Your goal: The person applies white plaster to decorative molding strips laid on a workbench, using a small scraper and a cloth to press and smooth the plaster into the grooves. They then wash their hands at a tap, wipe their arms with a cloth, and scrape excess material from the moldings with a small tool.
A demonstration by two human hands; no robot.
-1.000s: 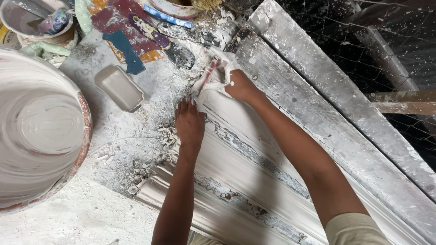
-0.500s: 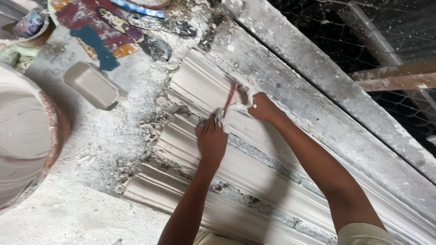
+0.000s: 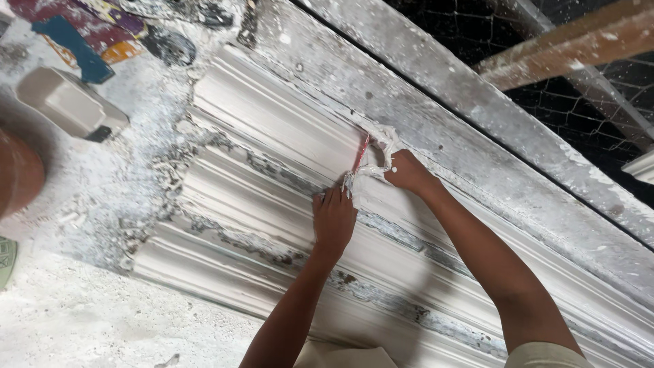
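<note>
A long white plaster cornice moulding (image 3: 272, 129) with stepped ridges lies diagonally on a plaster-spattered table. My left hand (image 3: 334, 218) and my right hand (image 3: 407, 172) hold the two ends of a thin red-edged scraper blade (image 3: 360, 155), caked with wet plaster, set across the moulding's ridges. The left hand grips its near end, fingers also resting on the moulding. The right hand pinches the far end, where a lump of wet plaster (image 3: 387, 136) clings. Both forearms reach in from the bottom edge.
A small grey rectangular mould tray (image 3: 68, 103) sits at the left on the crusted table (image 3: 88, 300). A brown basin rim (image 3: 17, 174) shows at the far left. A grey plank (image 3: 477, 116) runs beside the moulding, with wire mesh (image 3: 545, 41) and a wooden beam beyond.
Both hands and the blade have slid along the moulding toward me, away from its far end. The view has followed them, so the basin and tray have shifted left.
</note>
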